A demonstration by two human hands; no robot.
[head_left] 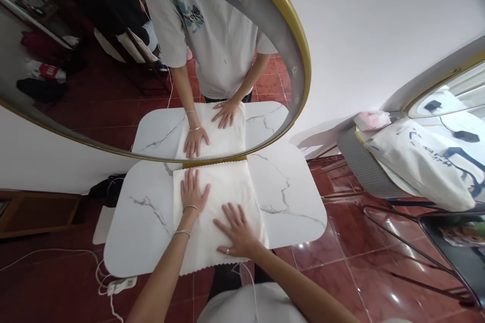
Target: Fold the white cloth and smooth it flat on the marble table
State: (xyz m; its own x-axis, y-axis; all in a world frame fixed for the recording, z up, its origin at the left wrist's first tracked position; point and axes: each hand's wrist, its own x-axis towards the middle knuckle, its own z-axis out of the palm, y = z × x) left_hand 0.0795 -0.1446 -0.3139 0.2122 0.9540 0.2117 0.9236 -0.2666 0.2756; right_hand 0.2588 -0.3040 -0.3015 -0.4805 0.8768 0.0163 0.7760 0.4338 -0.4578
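Observation:
A white cloth (pixel 215 192) with a scalloped edge lies flat on the white marble-patterned table (pixel 291 197), its near edge hanging at the table's front. My left hand (pixel 194 194) rests palm down on the cloth's far left part, fingers apart, with bracelets at the wrist. Closer to me and to the right, my right hand (pixel 238 232) presses flat on the cloth with spread fingers and a ring on one of them. Neither hand grips anything. Both hands and the cloth also appear as reflections in the mirror above.
A large gold-framed mirror (pixel 305 55) stands over the table's back edge. To the right are a ribbed side table (pixel 369 174) bearing a white bag (pixel 420 156), and a black chair (pixel 454 242). A power strip (pixel 122 285) and cables lie on the red tiled floor at left.

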